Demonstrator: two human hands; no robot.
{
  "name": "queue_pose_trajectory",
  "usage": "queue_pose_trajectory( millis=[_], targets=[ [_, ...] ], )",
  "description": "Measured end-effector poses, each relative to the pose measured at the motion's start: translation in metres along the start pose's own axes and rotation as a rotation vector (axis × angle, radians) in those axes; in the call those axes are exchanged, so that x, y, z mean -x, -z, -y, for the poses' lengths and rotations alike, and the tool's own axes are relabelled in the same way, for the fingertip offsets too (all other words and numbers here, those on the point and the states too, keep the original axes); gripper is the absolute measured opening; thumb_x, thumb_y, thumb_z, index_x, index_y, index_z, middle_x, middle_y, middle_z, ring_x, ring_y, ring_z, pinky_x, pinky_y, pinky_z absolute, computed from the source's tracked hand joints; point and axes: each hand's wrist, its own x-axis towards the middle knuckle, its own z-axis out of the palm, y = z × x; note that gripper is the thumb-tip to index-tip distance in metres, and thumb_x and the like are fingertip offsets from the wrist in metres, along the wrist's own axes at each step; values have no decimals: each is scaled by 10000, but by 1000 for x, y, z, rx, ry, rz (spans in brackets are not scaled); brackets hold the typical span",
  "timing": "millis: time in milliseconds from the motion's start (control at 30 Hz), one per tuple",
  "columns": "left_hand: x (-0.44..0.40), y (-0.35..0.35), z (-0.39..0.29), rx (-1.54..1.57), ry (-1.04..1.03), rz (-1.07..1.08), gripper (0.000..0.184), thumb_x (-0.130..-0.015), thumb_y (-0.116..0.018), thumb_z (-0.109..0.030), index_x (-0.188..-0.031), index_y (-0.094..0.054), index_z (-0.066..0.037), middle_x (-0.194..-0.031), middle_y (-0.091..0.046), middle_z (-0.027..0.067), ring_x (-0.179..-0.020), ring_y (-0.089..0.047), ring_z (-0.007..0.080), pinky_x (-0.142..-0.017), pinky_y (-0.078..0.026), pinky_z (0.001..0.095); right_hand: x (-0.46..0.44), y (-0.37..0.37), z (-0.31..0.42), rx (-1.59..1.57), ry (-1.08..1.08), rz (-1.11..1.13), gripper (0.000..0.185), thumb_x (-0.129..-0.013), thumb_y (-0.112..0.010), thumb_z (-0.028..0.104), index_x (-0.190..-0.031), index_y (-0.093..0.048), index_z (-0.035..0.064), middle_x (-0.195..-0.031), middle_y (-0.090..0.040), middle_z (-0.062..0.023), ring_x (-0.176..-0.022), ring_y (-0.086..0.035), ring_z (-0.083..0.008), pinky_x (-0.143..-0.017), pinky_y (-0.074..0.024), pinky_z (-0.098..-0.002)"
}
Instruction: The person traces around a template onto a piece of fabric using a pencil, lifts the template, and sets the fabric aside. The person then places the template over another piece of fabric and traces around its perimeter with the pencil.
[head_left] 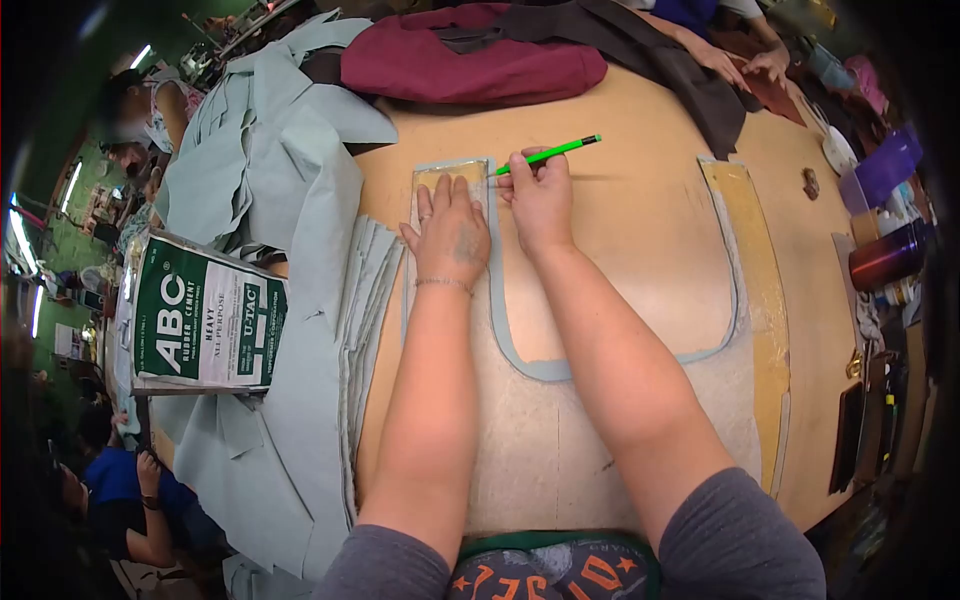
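Note:
My left hand (452, 238) lies flat with its fingers spread on the upper left arm of a large U-shaped pattern board (540, 440). Light blue-grey fabric (545, 371) shows as a narrow border along the board's inner edge. A bright green pencil (560, 151) is pinched in my right hand (540, 200), its tip at the right edge of that same arm and its black end pointing up and right. Yellowed tape (765, 300) covers the right part of the board.
Stacked blue-grey fabric (300, 420) and a rubber cement can (210, 315) stand at left. Maroon cloth (470, 60) and dark cloth lie at the far side. A co-worker's hands (745, 68) rest on brown material at top right. A dark tumbler (888, 256) is at right.

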Motion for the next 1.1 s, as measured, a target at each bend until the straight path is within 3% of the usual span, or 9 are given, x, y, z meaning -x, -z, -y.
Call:
queue_pose_trajectory(
  millis=[267,367,667,767,833,1000,1100],
  targets=[
    [2,2,4,78,5,52,453,-861,-377,-283,-1284,-363,-122,-1378,-264,59,-1299,-150,290,-970,-113,625,-27,-19,-15,194,126,261,178,-765,-627,78,-864,-516,-20,-751,-583,-81,-666,-566,-140,-599,-454,-262],
    [0,-1,7,37,-8,47,449,-872,-352,-296,-1294,-335,-143,-1375,-267,70,-1284,-185,312,-951,-166,635,-56,-45,-24,465,217,377,211,-747,-645,113,-872,-532,-15,-753,-596,-95,-666,-573,-159,-615,-460,-284],
    [1,-2,10,93,-5,23,458,-868,-357,-296,-1298,-331,-141,-1372,-263,45,-1282,-184,312,-953,-153,636,-79,-67,-44,665,225,513,263,-749,-634,167,-908,-529,-15,-784,-603,-131,-699,-597,-213,-647,-472,-313],
    [1,-5,10,84,-15,15,463,-865,-358,-294,-1296,-333,-127,-1376,-256,49,-1283,-181,311,-957,-147,634,-80,-41,-24,744,349,549,231,-758,-624,143,-895,-517,-10,-772,-593,-122,-696,-593,-198,-645,-470,-307],
    [1,-3,10,65,-12,42,467,-863,-356,-293,-1296,-332,-120,-1381,-249,51,-1285,-176,310,-961,-144,630,-82,-24,-6,660,207,568,140,-774,-592,74,-861,-505,6,-737,-571,-79,-706,-586,-152,-635,-469,-294],
    [1,3,9,95,-4,57,458,-863,-359,-307,-1291,-346,-147,-1385,-250,46,-1286,-179,296,-971,-145,616,-79,-54,-25,826,421,575,257,-722,-645,179,-895,-540,20,-803,-606,-169,-761,-598,-304,-684,-465,-357],
    [0,3,10,104,1,49,446,-860,-369,-314,-1283,-366,-171,-1378,-271,43,-1287,-181,287,-972,-148,613,-78,-61,-26,792,318,594,259,-732,-638,178,-904,-536,13,-802,-607,-164,-748,-596,-301,-684,-464,-361]
  ],
)
